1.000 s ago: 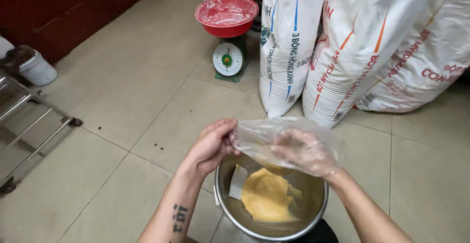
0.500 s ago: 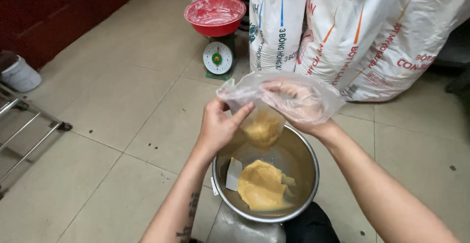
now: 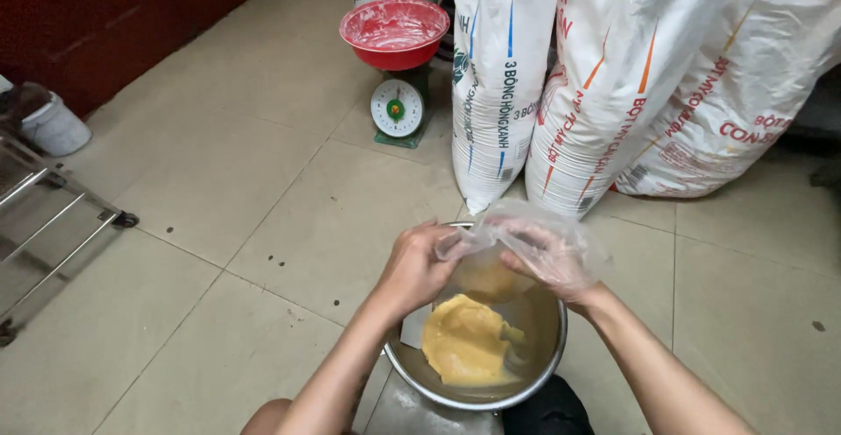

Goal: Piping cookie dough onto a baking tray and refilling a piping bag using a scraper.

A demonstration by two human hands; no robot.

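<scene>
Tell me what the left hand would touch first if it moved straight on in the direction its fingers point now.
The left hand points to the right, and its fingers already pinch the clear plastic bag. Going straight on, it would probably press through the bag into the right hand inside it, though depth is hard to judge.

We saw soft, even indoor light on the pale floor [image 3: 219,181], faint shadows, mild glare on the steel bowl [image 3: 547,360], slightly bowed edges.

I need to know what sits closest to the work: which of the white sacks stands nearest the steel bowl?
The narrow sack with blue stripes; its bottom corner nearly reaches the steel bowl. The orange-striped sacks stand farther right.
</scene>
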